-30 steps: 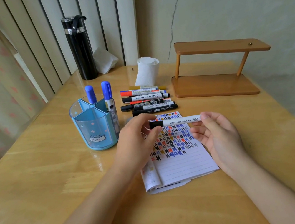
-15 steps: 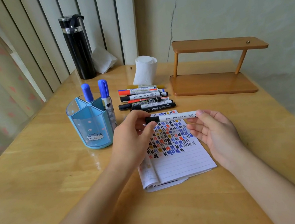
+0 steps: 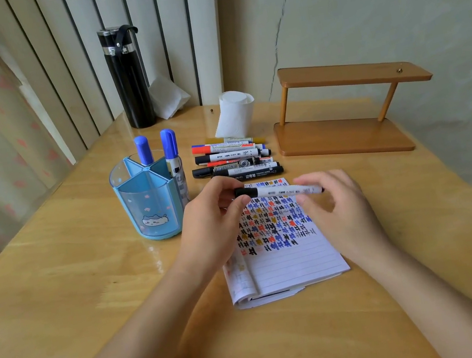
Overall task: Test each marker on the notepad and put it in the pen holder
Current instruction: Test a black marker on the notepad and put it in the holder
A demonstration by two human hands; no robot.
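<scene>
A white marker with a black cap [image 3: 277,191] lies level in the air over the top of the notepad [image 3: 292,260]. My left hand [image 3: 214,223] pinches its black cap end. My right hand [image 3: 343,214], blurred and palm down, has its fingers and thumb curled round the other end of the barrel. The notepad's lined page carries rows of black, blue, red and yellow marks. The blue pen holder [image 3: 148,206] stands left of the pad with two blue-capped markers [image 3: 169,146] upright in its rear compartments. Several more markers [image 3: 234,160] lie in a pile behind the pad.
A black flask [image 3: 127,78] and a crumpled tissue [image 3: 168,96] stand at the back by the curtain. A white paper roll [image 3: 236,113] sits behind the marker pile. A wooden two-tier stand [image 3: 346,135] occupies the back right of the wooden table [image 3: 92,296].
My right hand has turned from palm up under the marker's end to palm down over it. The marker has stayed between both hands, above the pad.
</scene>
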